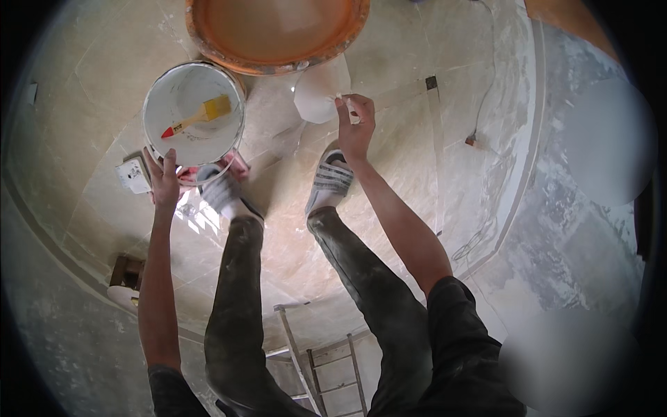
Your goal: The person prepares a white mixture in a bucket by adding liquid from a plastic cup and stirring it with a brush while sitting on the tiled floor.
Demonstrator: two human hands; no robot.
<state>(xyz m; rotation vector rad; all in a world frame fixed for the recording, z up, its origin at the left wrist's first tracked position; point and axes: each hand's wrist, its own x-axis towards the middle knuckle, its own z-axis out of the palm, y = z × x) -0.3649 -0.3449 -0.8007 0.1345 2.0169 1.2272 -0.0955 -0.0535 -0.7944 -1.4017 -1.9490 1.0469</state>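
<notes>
A white bucket point(156, 142) stands on the floor at the left, with a yellow-bristled paintbrush point(201, 115) with a red-tipped handle lying inside it. My left hand point(164, 182) is at the bucket's near rim, its thumb lapping over the edge and its fingers along the outer wall. To the right of the bucket, my right hand point(358, 121) is closed in a pinch on the corner of a pale, thin, sheet-like piece point(321, 97); its exact kind is unclear. Part of the left hand's grip is hidden.
An orange tub point(208, 52) of cloudy liquid sits beyond the bucket. A small white box point(133, 175) and reddish material point(238, 167) lie beside the bucket. My sandalled feet stand close behind it. A cable point(476, 115) runs along the right; a ladder point(299, 361) is at the bottom.
</notes>
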